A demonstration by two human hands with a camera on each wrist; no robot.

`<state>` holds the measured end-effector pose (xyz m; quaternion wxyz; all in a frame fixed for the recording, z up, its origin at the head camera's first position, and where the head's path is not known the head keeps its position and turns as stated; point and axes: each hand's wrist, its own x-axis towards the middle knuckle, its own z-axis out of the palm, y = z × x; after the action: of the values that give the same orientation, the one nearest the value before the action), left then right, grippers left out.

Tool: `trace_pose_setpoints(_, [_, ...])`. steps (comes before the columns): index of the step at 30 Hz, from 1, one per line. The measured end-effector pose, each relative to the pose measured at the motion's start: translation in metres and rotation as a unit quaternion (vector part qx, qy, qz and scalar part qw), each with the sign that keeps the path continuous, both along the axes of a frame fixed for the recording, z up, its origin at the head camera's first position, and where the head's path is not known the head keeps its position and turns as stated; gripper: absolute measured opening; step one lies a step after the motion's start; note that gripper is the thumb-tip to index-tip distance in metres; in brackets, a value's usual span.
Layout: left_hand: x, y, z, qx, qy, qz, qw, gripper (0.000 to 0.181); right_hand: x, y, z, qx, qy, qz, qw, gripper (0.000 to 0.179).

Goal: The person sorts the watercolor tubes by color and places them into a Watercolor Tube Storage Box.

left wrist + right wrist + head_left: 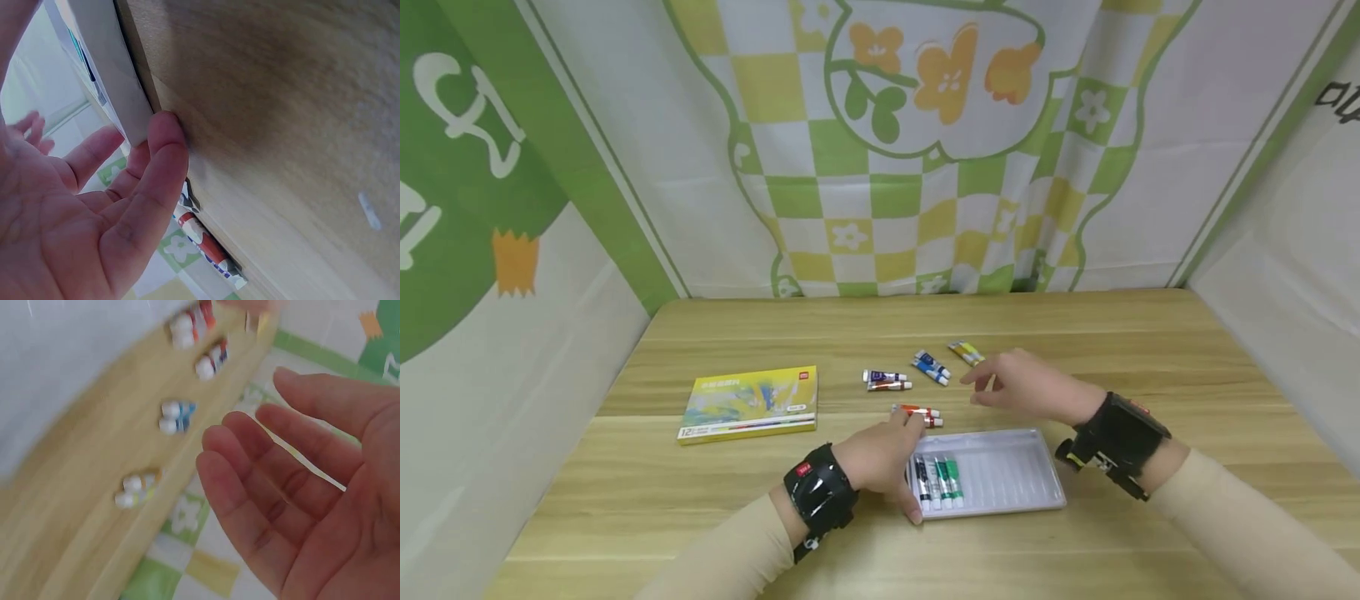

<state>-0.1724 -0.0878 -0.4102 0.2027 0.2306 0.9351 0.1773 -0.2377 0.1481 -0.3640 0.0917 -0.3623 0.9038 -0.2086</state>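
My left hand [880, 457] holds the left end of a shallow white plastic tray [1011, 473], its thumb at the near corner and fingers at the far one. In the left wrist view the fingertips touch the tray's side wall [112, 69]. Several paint tubes [938, 482], black to green, lie side by side in its left slots. Just beyond the left fingers is an orange and red tube pair [931, 413]. My right hand [1026, 383] is empty above the table behind the tray, fingers loosely bent, near two yellowish tubes [967, 352].
Two blue tubes [931, 367] lie left of the yellowish pair. Further left are a purple tube [883, 376] and a brown tube [889, 386]. A yellow paint box [751, 404] lies flat at the left of the wooden table [700, 500]. A patterned curtain [917, 208] hangs behind.
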Motion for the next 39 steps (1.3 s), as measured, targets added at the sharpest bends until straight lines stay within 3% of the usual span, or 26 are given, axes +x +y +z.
trace_pose_setpoints(8, [0.0, 0.0, 0.001, -0.004, 0.003, 0.002, 1.0, 0.109, -0.043, 0.001, -0.002, -0.029, -0.015, -0.07, 0.997, 0.039])
trace_pose_setpoints(18, [0.002, 0.0, 0.004, -0.005, 0.006, 0.001, 1.0, 0.107, -0.081, -0.012, -0.022, 0.023, -0.026, -0.112, 0.9931, 0.038])
trace_pose_setpoints(25, [0.002, 0.001, 0.001, -0.006, 0.01, -0.004, 0.9999, 0.107, -0.09, -0.016, -0.032, 0.042, -0.018, -0.128, 0.9907, 0.04])
trace_pose_setpoints(39, [0.0, 0.001, 0.0, -0.015, 0.006, -0.006, 0.9999, 0.106, -0.092, -0.019, -0.043, 0.044, -0.018, -0.133, 0.99, 0.036])
